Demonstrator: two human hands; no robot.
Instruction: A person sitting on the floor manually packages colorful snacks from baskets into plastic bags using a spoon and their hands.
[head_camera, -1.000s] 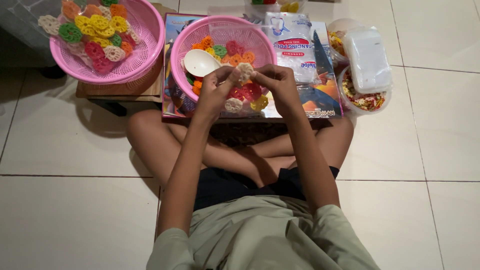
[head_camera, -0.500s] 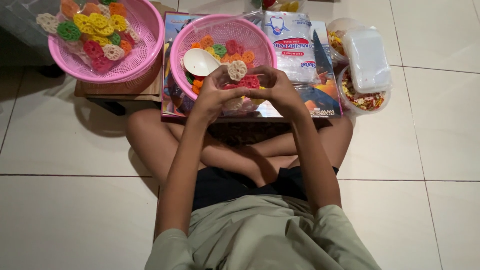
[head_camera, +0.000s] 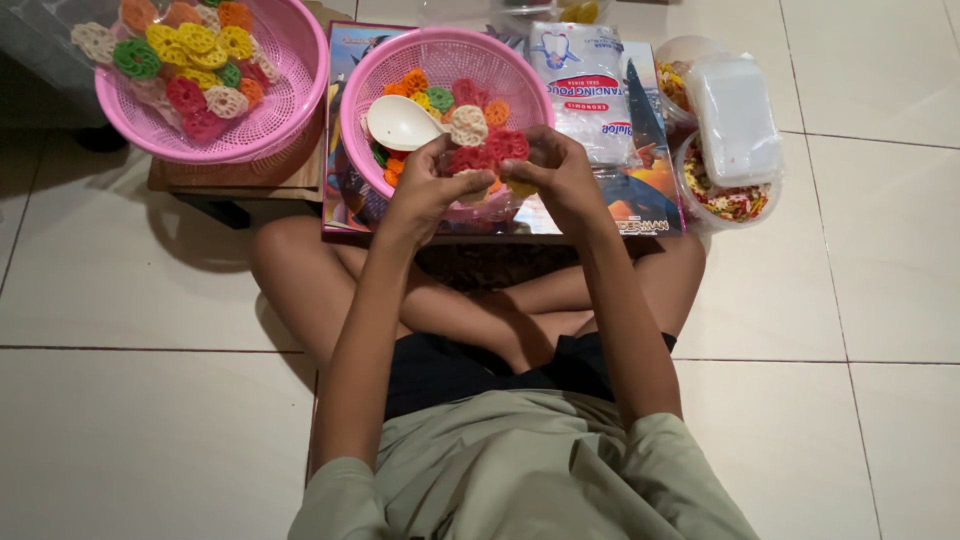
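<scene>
I sit cross-legged on a tiled floor. My left hand (head_camera: 420, 190) and my right hand (head_camera: 560, 175) together grip a small clear bag of flower-shaped crackers (head_camera: 487, 155), with red and cream pieces showing at its top. The bag is held over the near rim of a pink basket (head_camera: 440, 55) that holds more coloured crackers and a white scoop (head_camera: 398, 122). The bag's lower part is hidden by my fingers.
A second pink basket (head_camera: 290, 60) with bagged coloured crackers rests on a wooden stand at the left. A pack of plastic pouches (head_camera: 585, 85) lies on a printed board. Round tubs with a clear lidded box (head_camera: 735, 115) on top stand at the right.
Both hands have closed in around the bag and shifted it slightly up toward the basket. The cream cracker I held between my fingertips now sits at the top of the bag.
</scene>
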